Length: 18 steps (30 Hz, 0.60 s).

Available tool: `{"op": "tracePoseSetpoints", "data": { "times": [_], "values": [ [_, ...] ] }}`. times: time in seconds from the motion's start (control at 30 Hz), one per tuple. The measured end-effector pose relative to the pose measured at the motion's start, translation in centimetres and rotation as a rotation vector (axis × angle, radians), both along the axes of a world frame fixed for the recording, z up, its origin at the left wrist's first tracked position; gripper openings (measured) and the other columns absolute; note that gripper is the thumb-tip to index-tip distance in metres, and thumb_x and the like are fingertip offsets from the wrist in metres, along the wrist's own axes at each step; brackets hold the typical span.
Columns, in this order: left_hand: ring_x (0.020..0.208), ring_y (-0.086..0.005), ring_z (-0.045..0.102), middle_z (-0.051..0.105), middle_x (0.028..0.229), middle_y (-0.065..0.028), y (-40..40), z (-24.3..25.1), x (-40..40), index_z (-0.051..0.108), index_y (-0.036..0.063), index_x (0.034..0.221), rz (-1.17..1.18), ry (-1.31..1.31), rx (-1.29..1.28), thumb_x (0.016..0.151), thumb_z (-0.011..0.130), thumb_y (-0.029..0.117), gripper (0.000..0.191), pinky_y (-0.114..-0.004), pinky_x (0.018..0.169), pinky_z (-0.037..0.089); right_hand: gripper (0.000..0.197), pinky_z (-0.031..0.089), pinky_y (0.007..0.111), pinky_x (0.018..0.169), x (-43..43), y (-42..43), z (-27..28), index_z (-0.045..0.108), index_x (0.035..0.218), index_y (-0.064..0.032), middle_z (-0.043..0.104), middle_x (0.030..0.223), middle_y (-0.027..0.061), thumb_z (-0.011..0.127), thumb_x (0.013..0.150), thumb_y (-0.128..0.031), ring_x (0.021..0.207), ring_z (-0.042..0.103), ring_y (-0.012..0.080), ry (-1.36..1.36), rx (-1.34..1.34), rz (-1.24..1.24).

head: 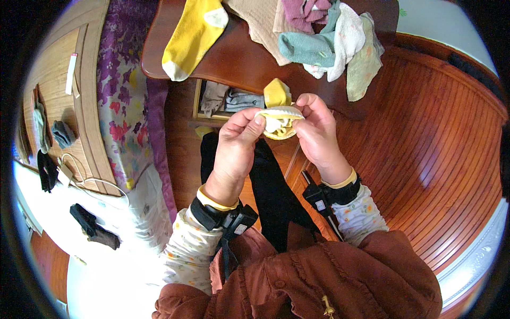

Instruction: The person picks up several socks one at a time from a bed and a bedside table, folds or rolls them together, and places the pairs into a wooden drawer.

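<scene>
Between both hands I hold a yellow and white sock (279, 119) by its opening, which is spread so the inside shows. My left hand (241, 135) pinches the left side of the cuff between thumb and fingers. On the right side, my right hand (317, 131) grips the same cuff. The sock's yellow end hangs beyond the cuff, away from me. Past my hands, a second yellow sock (195, 38) with white heel and toe lies flat on the dark reddish wooden tabletop (239, 65).
Several towels or socks lie heaped at the table's far side, among them a green sock (310, 48). An open box (198, 99) below the table edge holds folded socks. A bed with a floral cover (127, 95), left, holds dark socks (95, 227) and a white cable (85, 181).
</scene>
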<state>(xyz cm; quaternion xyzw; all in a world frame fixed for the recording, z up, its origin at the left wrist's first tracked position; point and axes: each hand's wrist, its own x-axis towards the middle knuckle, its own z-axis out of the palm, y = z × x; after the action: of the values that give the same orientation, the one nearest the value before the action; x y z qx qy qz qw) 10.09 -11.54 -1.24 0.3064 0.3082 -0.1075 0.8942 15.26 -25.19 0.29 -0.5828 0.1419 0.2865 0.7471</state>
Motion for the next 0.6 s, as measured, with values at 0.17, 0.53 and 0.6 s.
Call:
{"op": "tracePoseSetpoints", "data": {
  "times": [0.17, 0.53, 0.6],
  "values": [
    [0.083, -0.014, 0.054, 0.058, 0.09, -0.0061, -0.5, -0.1, -0.8, 0.053, 0.0, 0.092, 0.093, 0.023, -0.478, 0.082, 0.049, 0.013, 0.017, -0.026, 0.079, 0.04, 0.031, 0.041, 0.019, 0.06, -1.2, -0.1, -1.9, 0.047, 0.091, -0.0026, 0.048, 0.079, 0.0018, 0.046, 0.065, 0.014, 0.067, 0.047, 0.0076, -0.302, -0.409, 0.133],
    [0.062, -0.0104, 0.053, 0.056, 0.071, -0.0034, 1.3, -3.1, -1.8, 0.052, 0.0028, 0.079, -0.018, 0.157, -0.223, 0.085, 0.046, 0.015, 0.014, -0.022, 0.059, 0.043, 0.035, 0.041, 0.027, 0.078, -2.6, 0.0, -2.0, 0.054, 0.094, 0.0057, 0.059, 0.092, 0.0111, 0.043, 0.061, 0.007, 0.082, 0.057, 0.0216, 0.261, 0.165, 0.247],
    [0.06, -0.0094, 0.051, 0.055, 0.069, -0.0026, 0.9, -2.9, -1.2, 0.052, 0.0031, 0.079, -0.008, 0.17, -0.192, 0.084, 0.048, 0.016, 0.015, -0.022, 0.057, 0.043, 0.04, 0.039, 0.029, 0.083, -3.5, 0.8, -1.7, 0.049, 0.102, 0.0065, 0.056, 0.099, 0.0128, 0.043, 0.062, 0.004, 0.089, 0.054, 0.0223, 0.425, 0.394, 0.096]
  ]
}}
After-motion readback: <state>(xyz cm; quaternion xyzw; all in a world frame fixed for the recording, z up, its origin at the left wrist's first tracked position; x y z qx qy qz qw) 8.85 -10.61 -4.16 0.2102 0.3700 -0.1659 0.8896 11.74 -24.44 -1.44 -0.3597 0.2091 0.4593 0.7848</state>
